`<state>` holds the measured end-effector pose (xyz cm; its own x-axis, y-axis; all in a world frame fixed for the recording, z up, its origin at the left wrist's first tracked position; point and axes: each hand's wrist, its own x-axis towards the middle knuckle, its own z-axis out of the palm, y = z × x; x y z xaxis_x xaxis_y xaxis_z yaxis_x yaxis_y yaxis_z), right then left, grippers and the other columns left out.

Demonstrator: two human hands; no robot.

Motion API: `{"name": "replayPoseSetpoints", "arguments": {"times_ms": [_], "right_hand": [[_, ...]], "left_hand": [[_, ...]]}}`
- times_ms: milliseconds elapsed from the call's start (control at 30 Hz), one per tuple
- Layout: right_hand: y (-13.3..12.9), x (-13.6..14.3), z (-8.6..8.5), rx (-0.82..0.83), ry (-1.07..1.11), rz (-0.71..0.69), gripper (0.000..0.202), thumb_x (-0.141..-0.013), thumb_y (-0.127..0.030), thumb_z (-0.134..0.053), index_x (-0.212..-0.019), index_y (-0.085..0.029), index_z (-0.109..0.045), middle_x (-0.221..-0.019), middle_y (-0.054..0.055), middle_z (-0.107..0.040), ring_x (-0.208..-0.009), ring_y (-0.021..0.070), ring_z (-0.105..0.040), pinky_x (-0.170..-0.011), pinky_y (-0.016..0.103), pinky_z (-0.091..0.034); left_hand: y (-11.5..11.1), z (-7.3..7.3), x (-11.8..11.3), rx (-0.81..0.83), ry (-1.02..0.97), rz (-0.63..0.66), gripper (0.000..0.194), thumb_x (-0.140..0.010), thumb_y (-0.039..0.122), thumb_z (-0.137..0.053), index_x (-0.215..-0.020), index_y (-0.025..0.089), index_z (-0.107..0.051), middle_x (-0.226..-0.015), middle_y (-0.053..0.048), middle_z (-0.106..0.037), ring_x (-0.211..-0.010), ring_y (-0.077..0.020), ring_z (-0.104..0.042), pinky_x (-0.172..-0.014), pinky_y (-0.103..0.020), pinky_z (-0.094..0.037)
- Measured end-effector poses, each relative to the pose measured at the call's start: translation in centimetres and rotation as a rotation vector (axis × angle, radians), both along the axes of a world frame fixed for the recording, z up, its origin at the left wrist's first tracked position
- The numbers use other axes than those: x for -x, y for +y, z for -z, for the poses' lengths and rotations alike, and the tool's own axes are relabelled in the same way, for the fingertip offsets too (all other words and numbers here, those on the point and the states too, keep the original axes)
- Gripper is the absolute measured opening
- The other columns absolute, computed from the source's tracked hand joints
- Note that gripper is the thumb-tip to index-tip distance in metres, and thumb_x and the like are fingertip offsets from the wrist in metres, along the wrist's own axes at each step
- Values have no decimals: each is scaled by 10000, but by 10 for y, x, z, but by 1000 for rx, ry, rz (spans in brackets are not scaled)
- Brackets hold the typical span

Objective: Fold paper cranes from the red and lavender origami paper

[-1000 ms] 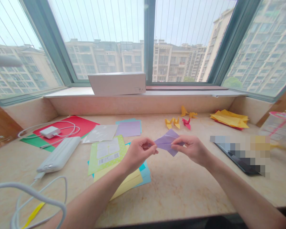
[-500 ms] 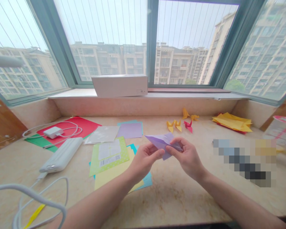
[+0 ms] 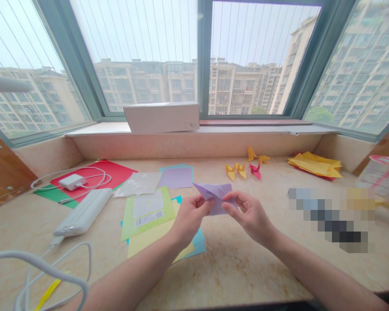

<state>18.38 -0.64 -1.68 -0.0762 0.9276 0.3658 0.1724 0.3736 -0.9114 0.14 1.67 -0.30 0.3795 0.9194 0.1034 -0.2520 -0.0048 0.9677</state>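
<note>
A partly folded sheet of purple paper (image 3: 218, 191) is held up above the stone surface, near the middle of the view. My left hand (image 3: 193, 216) pinches its left part between thumb and fingers. On the right side of the paper, my right hand (image 3: 249, 213) grips the edge with thumb and fingertips. Behind the hands stand small folded paper birds, several yellow ones (image 3: 241, 170) and a red one (image 3: 255, 171). Left of my left hand lies a green dotted packet (image 3: 168, 206) on yellow and blue sheets.
Flat purple paper (image 3: 178, 177), a clear sleeve (image 3: 139, 183), red paper (image 3: 116, 170) and a white power bank (image 3: 84, 211) with cables lie left. Yellow sheets (image 3: 314, 165) and a clear cup (image 3: 381, 177) are right. A white box (image 3: 162, 118) stands on the sill.
The purple paper has shifted slightly left and its right part now looks more spread, with a squarer lower edge. My right hand's fingers have moved and changed their hold.
</note>
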Motion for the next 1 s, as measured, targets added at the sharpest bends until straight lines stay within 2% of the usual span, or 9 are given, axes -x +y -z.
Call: {"name": "replayPoseSetpoints", "arguments": {"times_ms": [167,300,400,633,800,1000], "right_hand": [[6,1,2,26,-5,36,215,-867,-408,-686,-849,-199,-640,-722,1,-643,-675,154,-586,-632,285,-471],[7,2,-2,84,168,-44,240,-844,-399,-712,-956,-215,-607,-752,-7,-649,-644,138,-578,-559,260,-473],[5,0,-6,132,186,-110,242,-858,-391,-700,-1007,-214,-627,-791,3,-659,-643,128,-580,-544,251,-477],[3,2,-3,128,135,-144,206,-881,-372,-672,-1010,-212,-673,-805,11,-668,-633,120,-584,-562,262,-500],[2,3,-1,102,108,-123,207,-878,-373,-668,-999,-206,-682,-759,6,-669,-599,120,-584,-565,274,-507],[2,1,1,102,44,-135,208,-901,-386,-635,-999,-205,-658,-803,22,-671,-631,134,-588,-578,290,-519]], "left_hand": [[-3,-2,-1,41,51,-12,313,-794,370,-771,-992,128,-761,-896,-91,-766,-828,-229,-711,-834,-367,-540],[-5,-9,1,14,-13,57,376,-841,443,-720,-1029,118,-734,-923,-116,-767,-811,-250,-739,-813,-395,-572],[-6,-14,3,-32,-47,87,428,-880,495,-662,-1087,122,-701,-956,-128,-765,-819,-265,-750,-763,-397,-597],[-4,-11,3,1,0,-41,448,-860,519,-672,-962,85,-715,-855,-130,-772,-789,-282,-756,-728,-391,-617],[-5,-14,5,-6,24,-64,465,-886,535,-624,-911,78,-704,-806,-128,-766,-750,-275,-756,-681,-375,-621],[-3,-17,8,-62,50,-163,433,-821,525,-710,-968,124,-638,-795,-78,-764,-698,-234,-745,-621,-344,-623]]}}
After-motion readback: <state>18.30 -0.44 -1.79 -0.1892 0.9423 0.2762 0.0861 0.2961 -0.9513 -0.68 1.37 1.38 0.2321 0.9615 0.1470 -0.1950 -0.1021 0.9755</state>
